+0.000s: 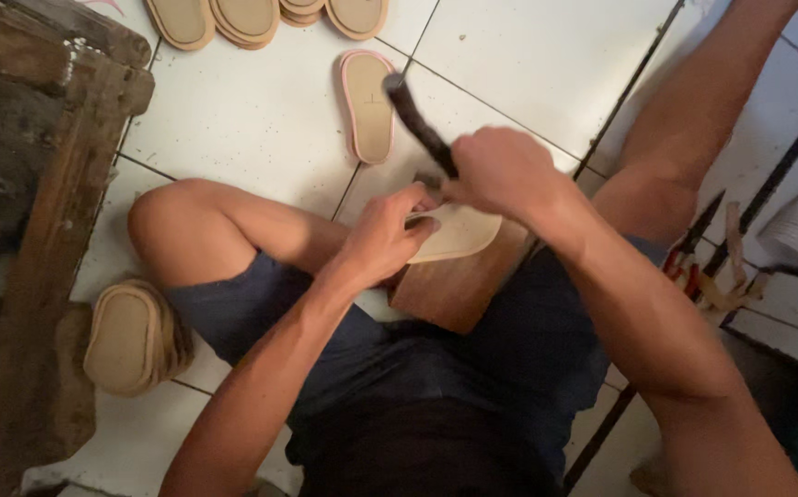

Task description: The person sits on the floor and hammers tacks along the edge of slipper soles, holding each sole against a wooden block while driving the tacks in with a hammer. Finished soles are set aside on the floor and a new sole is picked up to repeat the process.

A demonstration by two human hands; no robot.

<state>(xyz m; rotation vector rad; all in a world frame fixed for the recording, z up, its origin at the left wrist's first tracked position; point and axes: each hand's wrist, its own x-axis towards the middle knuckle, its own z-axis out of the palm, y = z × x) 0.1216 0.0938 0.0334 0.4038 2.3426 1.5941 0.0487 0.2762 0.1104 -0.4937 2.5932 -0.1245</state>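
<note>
Head view: a pale insole is seen lying on a brown wooden block set between the legs of a person seated on a white tiled floor. The insole is pinned at its near edge by the left hand, fingers curled over it and thumb pressed on top. A dark-handled tool is gripped tightly in the right hand, fist closed around the shaft, with the handle rising away toward the top of the frame; the working end is hidden behind the hands, so its contact with the insole cannot be told.

As for progress, 1 piece is judged to be in work. A stack of tan soles is seen beside the left knee, 1 pink-edged sole lies alone on the tiles beyond the hands, and a row of further soles is laid at the top edge. Which of these are finished cannot be told. Red-handled pliers lie by the right knee, untouched.
</note>
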